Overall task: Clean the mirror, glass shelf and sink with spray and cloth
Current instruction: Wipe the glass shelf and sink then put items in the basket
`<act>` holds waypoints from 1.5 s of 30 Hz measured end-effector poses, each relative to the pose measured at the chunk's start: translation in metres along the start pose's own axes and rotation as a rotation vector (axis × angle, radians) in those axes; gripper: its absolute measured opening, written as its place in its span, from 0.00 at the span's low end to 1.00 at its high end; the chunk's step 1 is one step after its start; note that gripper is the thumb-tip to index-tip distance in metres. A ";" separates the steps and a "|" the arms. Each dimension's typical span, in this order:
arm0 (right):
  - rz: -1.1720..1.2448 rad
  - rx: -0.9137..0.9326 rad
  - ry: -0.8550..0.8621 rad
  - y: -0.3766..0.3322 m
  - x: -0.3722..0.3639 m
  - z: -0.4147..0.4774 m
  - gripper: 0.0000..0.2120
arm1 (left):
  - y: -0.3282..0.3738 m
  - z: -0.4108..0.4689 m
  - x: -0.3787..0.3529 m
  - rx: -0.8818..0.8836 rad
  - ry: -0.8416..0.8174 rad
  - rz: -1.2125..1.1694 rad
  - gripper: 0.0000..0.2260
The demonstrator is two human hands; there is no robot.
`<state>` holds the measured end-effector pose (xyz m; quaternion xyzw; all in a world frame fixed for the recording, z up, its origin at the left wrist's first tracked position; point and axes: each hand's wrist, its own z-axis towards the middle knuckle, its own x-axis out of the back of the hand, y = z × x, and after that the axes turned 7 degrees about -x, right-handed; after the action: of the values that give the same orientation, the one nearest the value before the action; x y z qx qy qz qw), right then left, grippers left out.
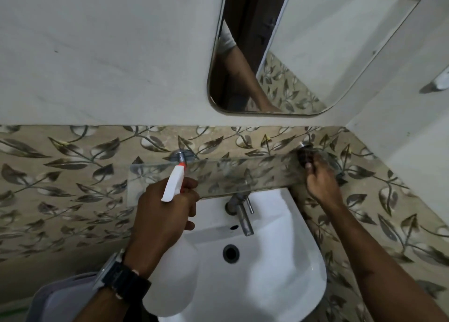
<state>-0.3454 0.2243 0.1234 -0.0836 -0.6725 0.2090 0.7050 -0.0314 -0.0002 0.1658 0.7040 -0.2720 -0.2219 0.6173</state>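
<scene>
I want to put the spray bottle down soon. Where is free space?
The glass shelf is bare between the left hand and the right hand. The sink basin is bare around the drain; the tap crowds its back.

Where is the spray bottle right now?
The spray bottle is in the left hand, left of centre in the head view, nozzle aimed at the glass shelf above the sink.

Your left hand (162,210) grips a white spray bottle (172,261) with an orange-red nozzle tip. Just beyond that grip, the clear glass shelf (218,175) shows beige tiles (60,175) patterned with grey-brown leaves; below it, a white sink (279,273).
</scene>
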 end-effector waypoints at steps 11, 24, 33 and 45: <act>-0.056 0.077 -0.013 0.006 -0.001 0.016 0.20 | -0.003 0.006 -0.020 0.035 -0.033 0.018 0.14; -0.046 0.081 -0.040 -0.003 0.004 0.003 0.20 | -0.006 -0.007 0.017 0.009 0.046 0.025 0.08; 0.084 0.266 -0.120 -0.080 -0.042 -0.087 0.25 | -0.004 -0.021 0.039 0.006 0.113 0.007 0.08; 0.044 0.514 -0.129 -0.130 -0.062 -0.123 0.22 | -0.003 -0.023 0.060 0.030 0.146 0.027 0.09</act>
<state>-0.2013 0.1017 0.1084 0.0972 -0.6389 0.3931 0.6540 0.0290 -0.0220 0.1678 0.7237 -0.2392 -0.1577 0.6278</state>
